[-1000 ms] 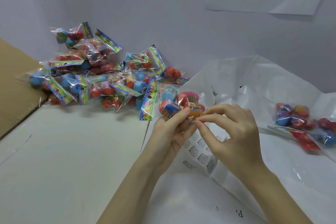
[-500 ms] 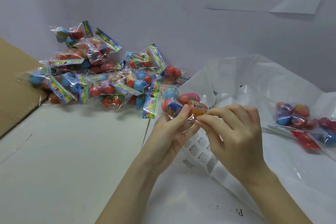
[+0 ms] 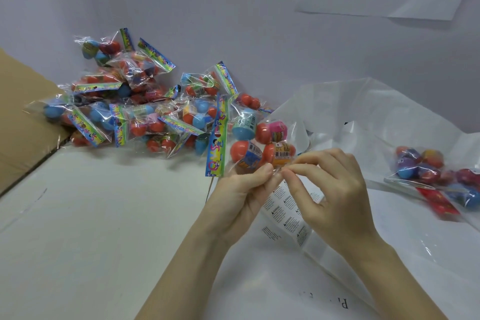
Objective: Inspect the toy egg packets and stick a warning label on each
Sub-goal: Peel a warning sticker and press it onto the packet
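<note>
- Pinching the lower edge of a clear cellophane packet of coloured plastic toy eggs (image 3: pixel 259 143), the left hand (image 3: pixel 241 189) holds it up above the middle of the white desk (image 3: pixel 91 228), its bright printed header strip (image 3: pixel 218 138) hanging on the left side.
- Fingertips of the right hand (image 3: pixel 335 195) are pinched together right against the left thumb at that same edge; whether a label sits between them is too small to tell.
- Risk, as I judge it: a sticker pressed onto loose, crinkled film could crease, fold onto itself or cling to a finger instead of the packet.
- Held only by its rim, the packet could swing or slip, since the eggs weigh down the far end.
- A clear sheet of small white warning labels (image 3: pixel 285 210) lies on the desk under both hands; a wrist brushing it might lift or smear others.
- A heap of similar egg packets (image 3: pixel 135 106) lies along the far edge by a brown cardboard flap (image 3: pixel 23 122); a few more packets (image 3: pixel 439 176) rest on crumpled clear plastic sheeting (image 3: pixel 363 117) at the right edge, and mixing the two groups would lose track of which are labelled.
</note>
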Available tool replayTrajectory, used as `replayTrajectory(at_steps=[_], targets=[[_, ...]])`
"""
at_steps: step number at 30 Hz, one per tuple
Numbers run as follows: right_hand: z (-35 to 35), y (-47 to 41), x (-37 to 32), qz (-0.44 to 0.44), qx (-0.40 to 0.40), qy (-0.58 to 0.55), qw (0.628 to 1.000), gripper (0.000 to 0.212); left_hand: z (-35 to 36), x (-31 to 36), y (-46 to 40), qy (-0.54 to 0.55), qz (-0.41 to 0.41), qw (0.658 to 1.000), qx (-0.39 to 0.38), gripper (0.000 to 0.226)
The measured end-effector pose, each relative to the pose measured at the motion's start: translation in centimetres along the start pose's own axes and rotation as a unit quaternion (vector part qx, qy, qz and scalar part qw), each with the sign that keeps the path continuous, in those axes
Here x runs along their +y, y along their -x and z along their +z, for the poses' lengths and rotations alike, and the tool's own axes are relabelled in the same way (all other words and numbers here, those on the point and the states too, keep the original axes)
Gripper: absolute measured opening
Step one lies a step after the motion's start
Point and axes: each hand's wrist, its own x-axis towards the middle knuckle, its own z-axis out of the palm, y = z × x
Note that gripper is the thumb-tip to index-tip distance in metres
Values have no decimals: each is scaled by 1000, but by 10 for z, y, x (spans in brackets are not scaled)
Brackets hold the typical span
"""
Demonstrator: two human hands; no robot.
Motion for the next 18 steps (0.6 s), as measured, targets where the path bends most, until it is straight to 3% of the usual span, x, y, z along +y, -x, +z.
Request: replayTrajectory(at_steps=[5, 9, 18], targets=[[0, 0, -3, 53, 13, 20, 998, 25, 5, -7, -1, -66, 22, 998, 7, 32], [0, -3, -5, 132, 14, -61, 989, 13, 6, -9, -1, -86, 34, 996, 16, 27], [1, 1, -7, 57, 0, 39, 998, 21, 5, -10, -1, -44, 36, 998, 16, 18]])
